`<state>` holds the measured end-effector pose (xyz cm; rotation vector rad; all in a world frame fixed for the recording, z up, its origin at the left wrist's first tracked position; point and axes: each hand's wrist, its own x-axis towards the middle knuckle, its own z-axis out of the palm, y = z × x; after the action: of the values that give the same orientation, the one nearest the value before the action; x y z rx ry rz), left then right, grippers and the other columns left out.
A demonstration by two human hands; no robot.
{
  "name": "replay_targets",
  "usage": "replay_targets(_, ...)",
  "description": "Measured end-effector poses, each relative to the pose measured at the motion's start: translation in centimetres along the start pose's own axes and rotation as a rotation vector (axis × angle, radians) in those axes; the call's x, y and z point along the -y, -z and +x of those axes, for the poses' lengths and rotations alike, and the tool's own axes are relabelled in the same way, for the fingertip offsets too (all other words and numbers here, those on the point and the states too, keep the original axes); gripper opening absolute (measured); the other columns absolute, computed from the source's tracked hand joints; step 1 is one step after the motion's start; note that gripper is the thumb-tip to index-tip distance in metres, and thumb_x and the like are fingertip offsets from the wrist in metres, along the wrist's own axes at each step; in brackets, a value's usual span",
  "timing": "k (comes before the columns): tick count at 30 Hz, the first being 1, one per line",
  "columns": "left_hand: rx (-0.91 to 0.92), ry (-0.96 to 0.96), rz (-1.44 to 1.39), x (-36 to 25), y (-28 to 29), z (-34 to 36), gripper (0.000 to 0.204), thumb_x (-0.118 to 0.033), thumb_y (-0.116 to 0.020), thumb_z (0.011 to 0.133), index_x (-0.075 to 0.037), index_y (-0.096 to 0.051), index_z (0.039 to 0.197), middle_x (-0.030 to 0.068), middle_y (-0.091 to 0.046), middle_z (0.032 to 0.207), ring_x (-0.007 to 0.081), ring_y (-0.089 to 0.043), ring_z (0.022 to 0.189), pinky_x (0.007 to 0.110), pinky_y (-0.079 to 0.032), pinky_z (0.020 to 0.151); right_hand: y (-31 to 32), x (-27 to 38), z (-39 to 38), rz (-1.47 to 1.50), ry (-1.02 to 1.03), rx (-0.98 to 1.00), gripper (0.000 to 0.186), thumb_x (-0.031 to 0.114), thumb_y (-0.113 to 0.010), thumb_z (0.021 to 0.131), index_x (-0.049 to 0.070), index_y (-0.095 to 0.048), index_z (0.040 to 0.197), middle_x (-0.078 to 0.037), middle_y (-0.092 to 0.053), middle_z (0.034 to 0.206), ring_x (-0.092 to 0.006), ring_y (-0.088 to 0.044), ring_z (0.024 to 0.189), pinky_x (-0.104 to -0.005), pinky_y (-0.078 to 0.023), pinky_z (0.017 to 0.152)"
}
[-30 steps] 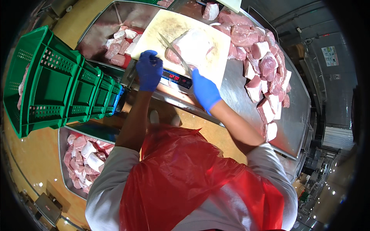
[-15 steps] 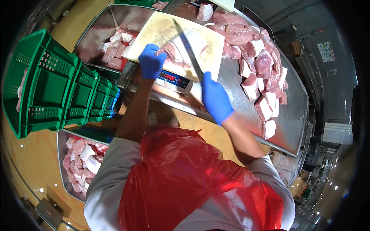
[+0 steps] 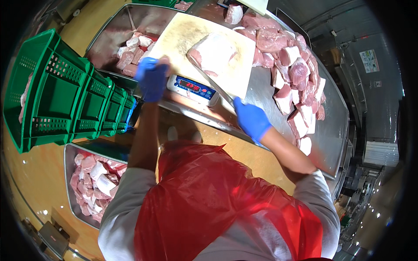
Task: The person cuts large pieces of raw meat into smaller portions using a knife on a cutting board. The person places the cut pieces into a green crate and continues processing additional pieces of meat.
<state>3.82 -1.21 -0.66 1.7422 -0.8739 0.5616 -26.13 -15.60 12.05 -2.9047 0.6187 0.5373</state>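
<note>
A large piece of raw meat (image 3: pixel 213 53) with a white fat layer lies on the cream cutting board (image 3: pixel 178 32). In my right hand (image 3: pixel 252 119), wrapped in a blue glove, is a long knife (image 3: pixel 220 92); its blade points away from me, with the tip at the near left edge of the meat. My left hand (image 3: pixel 151 80), also gloved in blue, is off the board's near left corner and smeared by motion. It grips a small pinkish piece of meat (image 3: pixel 163 65), only partly visible. Under the board's near edge sits a digital scale (image 3: pixel 193 89) with a lit red display.
Many meat chunks (image 3: pixel 299 71) are piled on the steel table (image 3: pixel 326 130) to the right. A metal tub (image 3: pixel 109 35) at the far left holds several smaller pieces. Green crates (image 3: pixel 58 93) stand at the left, above another metal bin (image 3: pixel 69 191) filled with meat.
My left hand has left the large meat and moved left with a small piece. The knife has come down and nearer me, its tip now at the meat's near edge.
</note>
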Motion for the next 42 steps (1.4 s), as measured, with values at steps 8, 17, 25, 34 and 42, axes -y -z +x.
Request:
replay_targets(8, -0.624, 0.119, 0.754, 4.1, 34.8, 19.1, 0.032, -0.032, -0.074, 0.084, -0.004, -0.076, 0.099, 0.0167, -0.075, 0.096, 0.0275, -0.068, 0.081, 0.037, -0.055, 0.075, -1.4, -5.5, 2.3, 0.112, 0.114, -0.486, 0.017, 0.024, -0.055, 0.1, 0.009, -0.049, 0.106, -0.02, -0.065, 0.081, -0.0427, -0.064, 0.07, -0.0519, -0.05, 0.057)
replay_targets(17, -0.405, 0.009, 0.259, -3.4, 20.4, 12.1, 0.02, 0.001, -0.063, 0.087, 0.001, -0.075, 0.102, 0.0047, -0.074, 0.086, 0.0099, -0.064, 0.074, 0.027, -0.053, 0.071, 0.9, 0.2, 12.0, 0.145, 0.191, -0.447, 0.022, 0.026, -0.05, 0.102, 0.008, -0.05, 0.114, -0.023, -0.068, 0.087, -0.0427, -0.067, 0.076, -0.0529, -0.052, 0.065)
replay_targets(25, -0.101, 0.236, 0.074, -5.1, 9.5, 4.4, 0.013, -0.001, -0.064, 0.088, -0.002, -0.073, 0.097, 0.0094, -0.073, 0.09, 0.0143, -0.066, 0.077, 0.03, -0.055, 0.072, -0.9, -12.1, 0.5, -0.068, 0.095, -0.105, 0.015, 0.019, -0.051, 0.099, 0.01, -0.05, 0.111, -0.021, -0.066, 0.081, -0.0422, -0.066, 0.07, -0.051, -0.052, 0.06)
replay_targets(34, 0.418, 0.04, -0.069, -15.2, -4.1, -3.9, 0.036, -0.012, -0.07, 0.085, -0.009, -0.062, 0.12, 0.0135, -0.059, 0.121, 0.0285, -0.065, 0.098, 0.04, -0.056, 0.081, 0.3, -10.2, -0.7, 0.196, 0.115, -0.566, 0.019, 0.016, -0.062, 0.098, 0.003, -0.052, 0.109, -0.023, -0.069, 0.089, -0.0439, -0.067, 0.079, -0.0486, -0.054, 0.065)
replay_targets(42, 0.426, -0.162, -0.092, -12.2, -8.6, -5.6, 0.034, -0.011, -0.074, 0.081, -0.009, -0.066, 0.113, 0.0113, -0.063, 0.105, 0.0307, -0.065, 0.092, 0.04, -0.056, 0.078, 0.2, -5.5, 6.9, 0.35, 0.088, -0.651, 0.018, 0.02, -0.059, 0.1, 0.004, -0.052, 0.105, -0.024, -0.067, 0.086, -0.0466, -0.064, 0.078, -0.0527, -0.049, 0.062)
